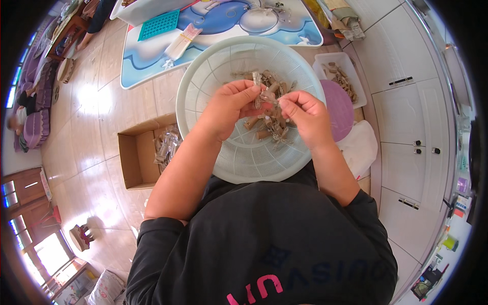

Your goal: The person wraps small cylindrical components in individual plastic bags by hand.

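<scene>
Clear plastic [266, 96] over pale basket [244, 162]; tiled floor [96, 157]; white cabinets [399, 117].

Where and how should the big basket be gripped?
Probably by the rim of the basket, one hand at its left side and one at its right, coming from outside: it is wide, round and open-topped. Keep it level, since brown pieces lie inside. On the right, a purple disc shows beside the rim, so come more from above there.
</scene>
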`<action>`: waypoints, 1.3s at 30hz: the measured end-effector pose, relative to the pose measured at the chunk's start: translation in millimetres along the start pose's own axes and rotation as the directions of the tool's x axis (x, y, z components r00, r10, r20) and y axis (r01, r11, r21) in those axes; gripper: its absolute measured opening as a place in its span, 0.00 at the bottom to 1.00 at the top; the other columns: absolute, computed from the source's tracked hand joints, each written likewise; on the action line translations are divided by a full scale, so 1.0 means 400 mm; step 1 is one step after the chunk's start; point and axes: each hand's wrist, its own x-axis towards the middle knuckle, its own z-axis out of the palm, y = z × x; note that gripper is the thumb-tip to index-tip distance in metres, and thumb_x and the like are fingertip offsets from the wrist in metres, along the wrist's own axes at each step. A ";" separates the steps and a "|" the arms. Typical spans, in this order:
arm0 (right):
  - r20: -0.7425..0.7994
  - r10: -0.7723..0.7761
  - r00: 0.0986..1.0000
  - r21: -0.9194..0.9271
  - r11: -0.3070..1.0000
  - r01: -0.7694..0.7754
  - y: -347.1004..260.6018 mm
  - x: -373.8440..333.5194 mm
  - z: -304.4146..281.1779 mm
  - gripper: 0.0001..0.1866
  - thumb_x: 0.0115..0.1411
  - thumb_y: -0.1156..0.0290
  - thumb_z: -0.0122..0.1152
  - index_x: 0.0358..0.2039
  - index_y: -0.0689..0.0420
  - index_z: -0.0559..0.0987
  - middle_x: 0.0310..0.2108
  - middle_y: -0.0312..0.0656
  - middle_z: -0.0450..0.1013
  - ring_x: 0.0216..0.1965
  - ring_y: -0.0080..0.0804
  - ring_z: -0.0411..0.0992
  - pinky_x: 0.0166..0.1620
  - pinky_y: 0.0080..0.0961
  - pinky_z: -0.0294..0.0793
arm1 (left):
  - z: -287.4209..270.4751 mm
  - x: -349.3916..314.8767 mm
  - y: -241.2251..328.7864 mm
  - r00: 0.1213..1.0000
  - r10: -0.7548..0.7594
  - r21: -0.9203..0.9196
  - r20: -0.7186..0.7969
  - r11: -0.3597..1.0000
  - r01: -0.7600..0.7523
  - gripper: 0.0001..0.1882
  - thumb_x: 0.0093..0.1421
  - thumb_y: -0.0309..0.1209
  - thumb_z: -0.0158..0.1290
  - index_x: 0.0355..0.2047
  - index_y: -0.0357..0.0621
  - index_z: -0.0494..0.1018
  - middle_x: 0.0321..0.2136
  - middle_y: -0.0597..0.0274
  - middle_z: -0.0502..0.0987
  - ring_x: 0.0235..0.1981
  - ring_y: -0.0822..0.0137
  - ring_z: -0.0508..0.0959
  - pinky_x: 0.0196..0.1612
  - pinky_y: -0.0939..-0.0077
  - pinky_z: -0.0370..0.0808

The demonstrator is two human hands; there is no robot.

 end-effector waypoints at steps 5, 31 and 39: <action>0.031 -0.016 0.999 -0.147 0.989 0.021 0.004 -0.019 0.006 0.04 0.55 0.74 0.57 0.30 0.62 0.75 0.22 0.30 0.69 0.25 0.14 0.64 0.30 0.11 0.64 | -0.005 0.002 0.008 0.997 0.019 -0.053 -0.074 0.998 -0.023 0.10 0.60 0.33 0.45 0.36 0.40 0.69 0.36 0.57 0.76 0.35 0.70 0.76 0.40 0.77 0.72; 0.017 -0.248 0.969 -0.326 0.915 0.240 -0.047 -0.007 -0.008 0.05 0.51 0.77 0.59 0.29 0.63 0.76 0.28 0.36 0.71 0.28 0.17 0.67 0.32 0.14 0.66 | 0.021 -0.016 -0.026 0.986 0.161 0.110 0.039 0.980 -0.164 0.06 0.58 0.24 0.49 0.36 0.37 0.70 0.28 0.61 0.75 0.25 0.75 0.74 0.32 0.84 0.73; -0.033 -0.099 0.995 0.002 0.995 0.099 -0.071 -0.014 0.009 0.07 0.54 0.76 0.58 0.34 0.64 0.75 0.28 0.34 0.73 0.28 0.16 0.69 0.32 0.11 0.68 | 0.064 -0.014 -0.019 0.882 0.431 0.378 0.189 0.797 -0.471 0.18 0.52 0.28 0.57 0.43 0.39 0.68 0.38 0.64 0.72 0.42 0.72 0.71 0.44 0.77 0.68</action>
